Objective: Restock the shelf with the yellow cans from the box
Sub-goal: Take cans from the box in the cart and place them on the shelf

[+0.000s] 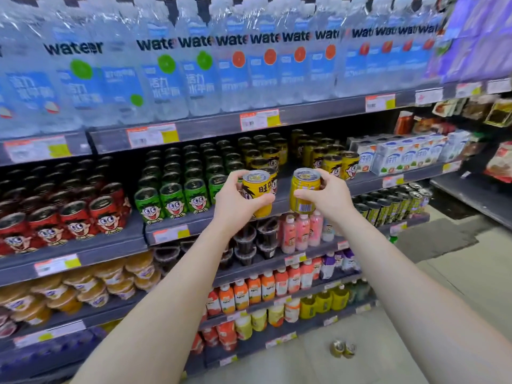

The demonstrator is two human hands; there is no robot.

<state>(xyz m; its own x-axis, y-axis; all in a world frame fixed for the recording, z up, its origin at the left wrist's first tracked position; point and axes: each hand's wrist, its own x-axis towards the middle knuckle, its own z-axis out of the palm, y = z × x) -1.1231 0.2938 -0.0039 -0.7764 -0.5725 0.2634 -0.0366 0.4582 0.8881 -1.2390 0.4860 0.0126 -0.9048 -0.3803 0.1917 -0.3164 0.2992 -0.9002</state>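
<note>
My left hand (235, 202) grips a yellow can (257, 189) with a cartoon face, held upright at the front edge of the grey shelf (365, 182). My right hand (328, 196) grips a second yellow can (303, 189), its barcode side toward me, a little to the right. Both cans hover in front of a gap in the rows of yellow cans (340, 163) standing on that shelf. Two more cans (343, 349) lie on the floor below. No box is in view.
Green cans (171, 199) and red cans (77, 217) fill the same shelf level to the left, white milk cartons (407, 156) to the right. Water bottles (194, 73) line the shelf above. Cups and small bottles fill lower shelves. Tiled floor at the bottom right.
</note>
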